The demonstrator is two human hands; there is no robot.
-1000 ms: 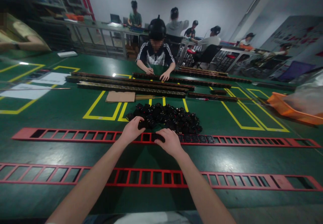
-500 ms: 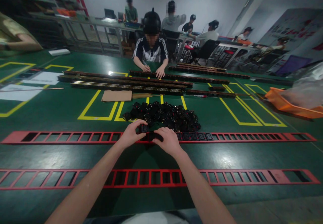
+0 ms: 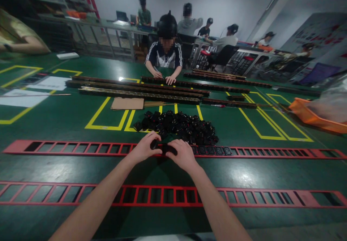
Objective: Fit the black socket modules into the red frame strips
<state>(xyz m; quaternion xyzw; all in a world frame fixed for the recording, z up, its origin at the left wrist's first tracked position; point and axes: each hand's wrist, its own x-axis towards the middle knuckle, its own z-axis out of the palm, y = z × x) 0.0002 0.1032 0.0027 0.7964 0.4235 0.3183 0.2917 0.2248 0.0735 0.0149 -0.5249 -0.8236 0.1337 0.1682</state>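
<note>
My left hand [image 3: 146, 146] is closed, thumb and fingers pinching a black power socket [image 3: 154, 144] at the far red slotted strip [image 3: 108, 149]. Close beside it my right hand [image 3: 182, 152] curls its fingers over another dark socket [image 3: 168, 149] in the strip; the fingers partly hide this piece. To the right of that hand, several black sockets [image 3: 210, 150] sit in the strip's openings, face up. Just beyond both hands lies a heap of loose black sockets [image 3: 179, 125].
A second red slotted strip [image 3: 168, 196] lies nearer me, under my forearms. Past the heap are cardboard [image 3: 127, 103], long dark rails [image 3: 141, 91] and a co-worker [image 3: 164, 54] writing with a pen. An orange bin [image 3: 317, 114] holding clear plastic stands at right.
My left hand has lowered its socket toward the strip and brought it closer to the right hand. My right hand stays at nearly the same place on the strip. The view has shifted slightly.
</note>
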